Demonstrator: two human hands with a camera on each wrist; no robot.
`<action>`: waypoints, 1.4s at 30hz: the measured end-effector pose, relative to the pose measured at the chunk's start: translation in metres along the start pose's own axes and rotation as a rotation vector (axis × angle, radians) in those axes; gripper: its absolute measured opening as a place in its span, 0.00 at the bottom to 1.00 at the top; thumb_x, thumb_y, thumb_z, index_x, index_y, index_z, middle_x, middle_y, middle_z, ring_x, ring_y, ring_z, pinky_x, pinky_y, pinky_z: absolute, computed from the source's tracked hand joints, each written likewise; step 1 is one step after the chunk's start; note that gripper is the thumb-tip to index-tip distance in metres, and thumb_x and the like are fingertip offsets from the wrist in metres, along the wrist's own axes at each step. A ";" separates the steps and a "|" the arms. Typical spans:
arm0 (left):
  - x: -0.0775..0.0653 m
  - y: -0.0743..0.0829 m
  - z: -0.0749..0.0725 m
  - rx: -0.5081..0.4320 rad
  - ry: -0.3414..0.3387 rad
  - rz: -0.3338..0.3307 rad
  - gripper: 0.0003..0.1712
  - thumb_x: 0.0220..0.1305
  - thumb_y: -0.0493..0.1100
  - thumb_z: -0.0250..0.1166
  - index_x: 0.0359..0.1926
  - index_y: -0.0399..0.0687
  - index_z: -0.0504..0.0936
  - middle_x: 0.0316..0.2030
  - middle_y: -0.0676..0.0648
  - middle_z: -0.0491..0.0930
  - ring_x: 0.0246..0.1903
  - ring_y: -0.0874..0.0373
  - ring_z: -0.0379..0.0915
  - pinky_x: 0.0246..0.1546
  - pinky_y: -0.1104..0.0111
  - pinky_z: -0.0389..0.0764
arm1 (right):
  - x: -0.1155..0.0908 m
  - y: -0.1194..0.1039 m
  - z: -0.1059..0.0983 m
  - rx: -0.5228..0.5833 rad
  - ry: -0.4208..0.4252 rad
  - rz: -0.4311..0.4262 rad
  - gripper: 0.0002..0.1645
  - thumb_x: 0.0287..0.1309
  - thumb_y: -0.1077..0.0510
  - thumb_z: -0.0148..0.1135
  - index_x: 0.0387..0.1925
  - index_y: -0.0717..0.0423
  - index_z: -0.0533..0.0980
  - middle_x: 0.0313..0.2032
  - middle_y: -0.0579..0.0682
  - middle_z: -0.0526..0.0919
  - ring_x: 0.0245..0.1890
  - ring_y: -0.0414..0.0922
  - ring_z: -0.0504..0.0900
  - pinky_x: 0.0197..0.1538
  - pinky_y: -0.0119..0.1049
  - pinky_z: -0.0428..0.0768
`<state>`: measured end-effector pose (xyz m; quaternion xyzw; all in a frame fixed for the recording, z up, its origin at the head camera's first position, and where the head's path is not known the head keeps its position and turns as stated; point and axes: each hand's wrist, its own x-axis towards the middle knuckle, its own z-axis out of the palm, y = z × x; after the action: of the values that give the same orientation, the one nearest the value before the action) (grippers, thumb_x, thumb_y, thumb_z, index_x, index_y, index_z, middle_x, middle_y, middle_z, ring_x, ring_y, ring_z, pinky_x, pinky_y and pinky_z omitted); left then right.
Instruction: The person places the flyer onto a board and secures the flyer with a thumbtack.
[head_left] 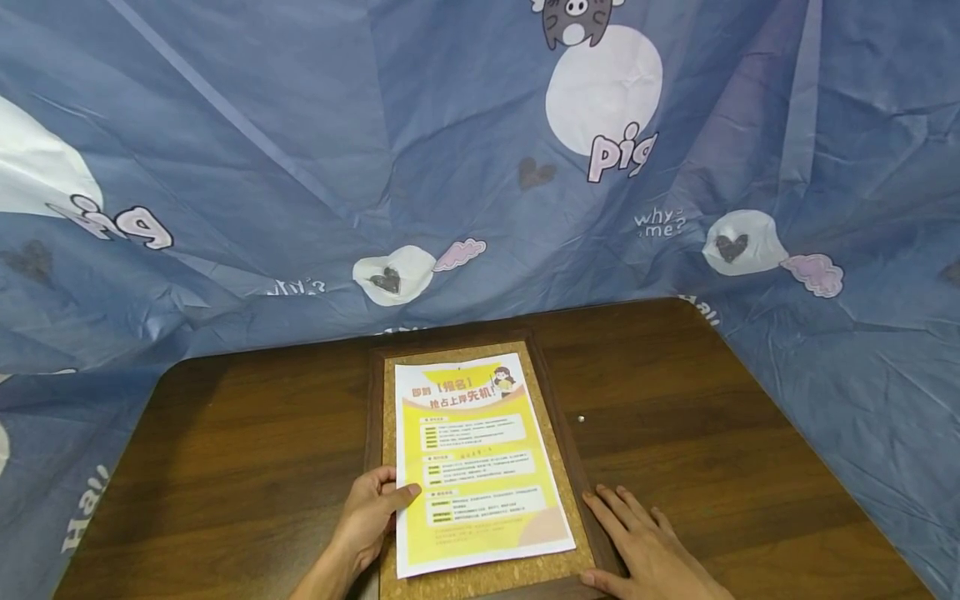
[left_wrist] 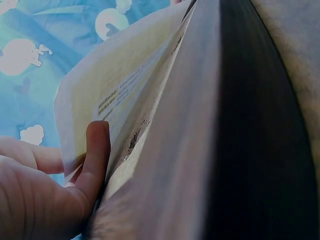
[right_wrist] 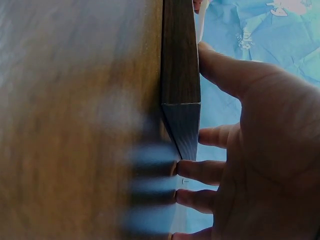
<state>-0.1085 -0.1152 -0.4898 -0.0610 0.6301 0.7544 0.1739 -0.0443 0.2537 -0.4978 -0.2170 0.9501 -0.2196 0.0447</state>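
Observation:
A yellow printed flyer [head_left: 480, 467] with Chinese text lies over a cork board [head_left: 551, 433] in a dark wooden frame. My left hand [head_left: 371, 512] pinches the flyer's left edge, with the thumb on the printed side. In the left wrist view the paper [left_wrist: 120, 65] stands away from the board at that edge, and the thumb [left_wrist: 97, 155] shows in front of it. My right hand [head_left: 648, 542] rests at the lower right corner of the frame [head_left: 558, 392], fingers extended. From the right wrist, its fingertips touch the frame's edge [right_wrist: 181, 55] and the table beside it.
The board lies on a dark brown wooden table [head_left: 262, 442]. A small silvery pushpin-like thing [head_left: 581, 419] sits on the table right of the frame. A blue cloth [head_left: 465, 167] with pig prints hangs behind and along the sides.

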 end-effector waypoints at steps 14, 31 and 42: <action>-0.001 0.000 0.007 0.018 0.095 -0.003 0.17 0.63 0.29 0.60 0.49 0.20 0.70 0.34 0.35 0.85 0.29 0.51 0.84 0.30 0.64 0.84 | 0.000 0.001 0.000 0.006 0.003 -0.013 0.53 0.59 0.31 0.62 0.71 0.62 0.61 0.67 0.68 0.65 0.63 0.75 0.62 0.45 0.81 0.63; -0.006 0.001 0.005 0.130 0.218 0.017 0.13 0.61 0.27 0.59 0.46 0.22 0.72 0.30 0.39 0.83 0.27 0.51 0.82 0.27 0.62 0.84 | 0.000 0.000 0.000 0.014 -0.017 0.006 0.52 0.60 0.31 0.61 0.72 0.62 0.61 0.68 0.68 0.64 0.65 0.75 0.61 0.46 0.82 0.61; -0.010 0.003 0.004 0.152 0.233 0.059 0.14 0.57 0.22 0.60 0.45 0.24 0.71 0.22 0.47 0.75 0.23 0.56 0.75 0.21 0.66 0.81 | 0.001 -0.001 -0.001 0.019 -0.023 0.016 0.53 0.59 0.31 0.61 0.72 0.62 0.61 0.68 0.69 0.64 0.65 0.74 0.60 0.47 0.81 0.61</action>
<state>-0.0999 -0.1137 -0.4835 -0.1164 0.7029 0.6970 0.0812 -0.0450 0.2531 -0.4965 -0.2115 0.9491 -0.2258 0.0596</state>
